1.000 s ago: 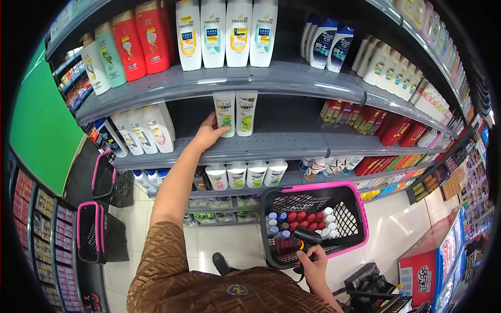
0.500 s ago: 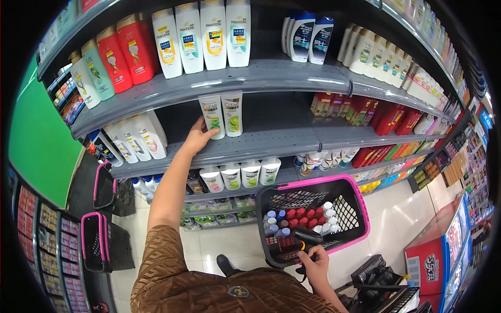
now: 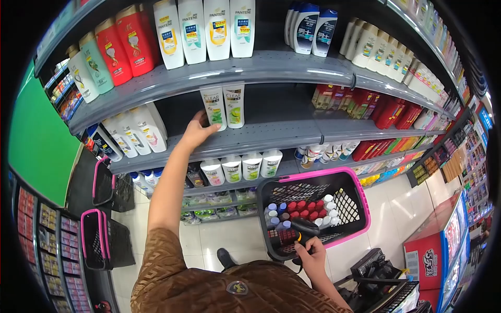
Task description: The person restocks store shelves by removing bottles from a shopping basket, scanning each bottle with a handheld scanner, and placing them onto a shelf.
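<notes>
My left hand (image 3: 198,130) is at the lower end of a white and green Clear shampoo bottle (image 3: 214,107) on the middle shelf. Its thumb lies across the bottle's lower front; the fingertips are partly hidden behind the left side. A second Clear shampoo bottle (image 3: 234,107) stands upright just to the right. Lower down, my right hand (image 3: 310,254) grips a black barcode scanner (image 3: 303,227) by its handle. The scanner's head reaches over the near side of a black shopping basket (image 3: 362,201) with a pink rim, which holds several bottles with red, white and lilac caps.
Pantene bottles (image 3: 190,31) and red bottles (image 3: 133,39) line the shelf above. More Clear bottles (image 3: 231,169) stand on the shelf below. Black and pink baskets (image 3: 95,240) are at the left on the floor. A dark crate (image 3: 370,268) and a red display box (image 3: 422,258) stand at the right.
The view has shifted slightly. My left thumb sits a little lower on the Clear bottle, nearer its base. The scanner in my right hand has tilted slightly and moved a little.
</notes>
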Action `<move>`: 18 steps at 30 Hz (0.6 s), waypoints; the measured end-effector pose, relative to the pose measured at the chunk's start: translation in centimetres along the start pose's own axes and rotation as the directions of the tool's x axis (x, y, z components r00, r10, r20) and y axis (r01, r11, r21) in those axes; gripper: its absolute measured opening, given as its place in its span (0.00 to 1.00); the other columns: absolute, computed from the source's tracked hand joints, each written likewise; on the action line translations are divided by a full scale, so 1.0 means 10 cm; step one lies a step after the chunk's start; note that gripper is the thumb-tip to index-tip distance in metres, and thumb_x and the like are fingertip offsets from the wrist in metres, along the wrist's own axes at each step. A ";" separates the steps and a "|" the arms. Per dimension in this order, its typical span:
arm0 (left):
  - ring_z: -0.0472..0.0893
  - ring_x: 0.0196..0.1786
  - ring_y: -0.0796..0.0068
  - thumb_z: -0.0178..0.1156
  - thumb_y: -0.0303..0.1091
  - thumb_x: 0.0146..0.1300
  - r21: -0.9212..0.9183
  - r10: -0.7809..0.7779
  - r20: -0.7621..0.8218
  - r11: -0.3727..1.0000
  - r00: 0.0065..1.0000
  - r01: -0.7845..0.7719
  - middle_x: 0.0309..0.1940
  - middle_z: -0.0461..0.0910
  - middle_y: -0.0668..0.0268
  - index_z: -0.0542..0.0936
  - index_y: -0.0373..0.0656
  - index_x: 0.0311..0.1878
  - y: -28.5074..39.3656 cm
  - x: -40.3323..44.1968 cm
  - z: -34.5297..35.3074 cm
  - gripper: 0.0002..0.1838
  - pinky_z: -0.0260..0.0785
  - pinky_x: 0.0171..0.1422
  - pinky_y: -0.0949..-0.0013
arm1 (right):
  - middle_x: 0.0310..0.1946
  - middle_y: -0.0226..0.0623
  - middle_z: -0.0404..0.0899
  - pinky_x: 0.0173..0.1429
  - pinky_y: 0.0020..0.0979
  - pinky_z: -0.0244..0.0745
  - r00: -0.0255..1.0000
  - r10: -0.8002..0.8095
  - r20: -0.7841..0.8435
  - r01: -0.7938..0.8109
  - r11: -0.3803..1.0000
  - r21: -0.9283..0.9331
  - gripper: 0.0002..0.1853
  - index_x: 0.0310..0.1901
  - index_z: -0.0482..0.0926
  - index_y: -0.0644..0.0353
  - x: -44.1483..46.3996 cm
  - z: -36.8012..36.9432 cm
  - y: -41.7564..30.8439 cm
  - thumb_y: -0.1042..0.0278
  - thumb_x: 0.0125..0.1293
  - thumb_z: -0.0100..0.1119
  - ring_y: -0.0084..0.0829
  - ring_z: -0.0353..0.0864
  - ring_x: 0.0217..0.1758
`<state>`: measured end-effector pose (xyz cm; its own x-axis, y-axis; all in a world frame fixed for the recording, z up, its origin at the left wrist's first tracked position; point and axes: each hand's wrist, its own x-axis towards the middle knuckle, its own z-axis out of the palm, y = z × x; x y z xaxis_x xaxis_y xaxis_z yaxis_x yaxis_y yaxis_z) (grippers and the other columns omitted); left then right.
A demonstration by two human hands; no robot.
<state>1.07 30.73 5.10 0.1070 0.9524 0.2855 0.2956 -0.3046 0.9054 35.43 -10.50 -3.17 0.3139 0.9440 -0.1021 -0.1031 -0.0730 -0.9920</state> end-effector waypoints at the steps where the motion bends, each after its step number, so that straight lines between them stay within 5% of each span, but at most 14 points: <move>1: 0.81 0.66 0.62 0.71 0.30 0.66 -0.001 -0.003 -0.001 1.000 1.000 0.003 0.62 0.82 0.52 0.73 0.34 0.68 0.10 -0.19 0.04 0.29 0.72 0.72 0.60 | 0.34 0.27 0.73 0.43 0.24 0.68 0.997 -0.075 0.036 0.075 0.997 -0.005 0.17 0.33 0.67 0.56 0.04 0.06 -0.02 0.79 0.66 0.71 0.18 0.71 0.38; 3: 0.83 0.56 0.67 0.70 0.30 0.66 0.183 0.233 -0.359 0.967 0.904 -0.177 0.52 0.84 0.59 0.79 0.36 0.59 0.21 -0.83 0.23 0.20 0.75 0.63 0.63 | 0.37 0.29 0.72 0.45 0.25 0.68 0.987 -0.145 0.074 0.146 0.989 -0.002 0.17 0.34 0.66 0.56 0.12 0.20 -0.04 0.80 0.66 0.70 0.19 0.70 0.40; 4: 0.82 0.48 0.73 0.69 0.29 0.65 -0.120 0.112 -0.284 0.981 0.952 -0.152 0.44 0.84 0.64 0.81 0.39 0.52 0.16 -1.21 0.39 0.14 0.75 0.56 0.67 | 0.39 0.30 0.71 0.47 0.26 0.67 0.977 -0.176 0.116 0.183 0.982 -0.044 0.17 0.35 0.66 0.56 0.17 0.27 -0.04 0.81 0.65 0.69 0.21 0.69 0.42; 5: 0.81 0.46 0.77 0.69 0.30 0.67 -0.139 0.100 -0.134 0.983 0.986 -0.118 0.42 0.84 0.67 0.81 0.41 0.52 0.10 -1.63 0.55 0.12 0.74 0.53 0.69 | 0.41 0.31 0.69 0.50 0.27 0.67 0.965 -0.207 0.160 0.222 0.971 -0.085 0.17 0.35 0.65 0.56 0.22 0.36 -0.03 0.81 0.65 0.68 0.22 0.68 0.44; 6: 0.81 0.48 0.76 0.69 0.32 0.70 -0.367 -0.081 0.108 0.923 0.991 0.116 0.46 0.83 0.70 0.81 0.42 0.56 0.24 -2.07 0.75 0.14 0.75 0.56 0.68 | 0.41 0.31 0.67 0.50 0.27 0.66 0.947 -0.234 0.218 0.242 0.970 -0.010 0.17 0.37 0.64 0.56 0.30 0.50 0.01 0.82 0.64 0.67 0.24 0.67 0.43; 8: 0.75 0.70 0.69 0.65 0.39 0.75 -0.508 -0.052 0.489 0.795 0.871 0.332 0.69 0.74 0.60 0.63 0.41 0.80 0.26 -2.67 1.05 0.35 0.70 0.73 0.62 | 0.41 0.31 0.68 0.51 0.27 0.67 0.939 -0.198 0.283 0.208 0.978 -0.004 0.17 0.38 0.64 0.56 0.36 0.77 0.09 0.82 0.65 0.67 0.23 0.67 0.43; 9: 0.71 0.74 0.68 0.64 0.40 0.76 -0.554 -0.045 0.492 0.755 0.870 0.352 0.72 0.70 0.59 0.57 0.41 0.82 0.30 -2.92 1.20 0.39 0.66 0.75 0.62 | 0.41 0.32 0.68 0.51 0.28 0.67 0.926 -0.171 0.338 0.181 0.984 0.001 0.17 0.40 0.64 0.56 0.40 0.90 0.13 0.81 0.65 0.67 0.23 0.68 0.44; 10: 0.67 0.77 0.68 0.62 0.42 0.78 -0.597 -0.036 0.496 0.712 0.868 0.370 0.76 0.65 0.57 0.50 0.41 0.85 0.38 -3.07 1.26 0.43 0.62 0.78 0.63 | 0.42 0.32 0.71 0.50 0.30 0.70 0.879 -0.334 0.340 0.366 0.930 -0.032 0.18 0.42 0.63 0.56 0.46 1.05 0.17 0.82 0.66 0.66 0.21 0.70 0.46; 13: 0.65 0.78 0.67 0.59 0.41 0.79 -0.660 0.012 0.469 0.668 0.883 0.342 0.76 0.63 0.57 0.43 0.41 0.87 0.39 -3.05 1.09 0.45 0.57 0.80 0.64 | 0.45 0.33 0.74 0.53 0.30 0.71 0.920 -0.287 0.267 0.250 0.954 0.164 0.18 0.45 0.63 0.57 0.50 1.42 0.16 0.84 0.66 0.65 0.20 0.73 0.50; 14: 0.65 0.78 0.66 0.59 0.39 0.79 -0.602 0.023 0.445 0.747 0.895 0.281 0.77 0.61 0.57 0.43 0.40 0.87 0.38 -3.06 1.00 0.45 0.57 0.81 0.62 | 0.47 0.34 0.75 0.54 0.28 0.71 0.952 -0.186 0.244 0.150 0.976 0.161 0.21 0.49 0.63 0.57 0.47 1.48 0.08 0.86 0.65 0.64 0.21 0.75 0.50; 18: 0.54 0.86 0.60 0.60 0.39 0.79 -0.546 0.007 0.513 0.774 0.858 0.320 0.84 0.52 0.51 0.38 0.39 0.87 0.49 -3.14 0.74 0.48 0.46 0.87 0.58 | 0.47 0.34 0.77 0.52 0.26 0.73 0.944 -0.270 0.189 0.226 0.947 0.228 0.21 0.51 0.62 0.57 0.40 1.70 0.09 0.88 0.66 0.61 0.20 0.77 0.48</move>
<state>6.21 -0.79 -1.80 0.5809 0.8089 0.0904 -0.2556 0.0758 0.9638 20.57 -1.33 -3.20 0.1458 0.9717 0.1860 -0.2422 0.2174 -0.9456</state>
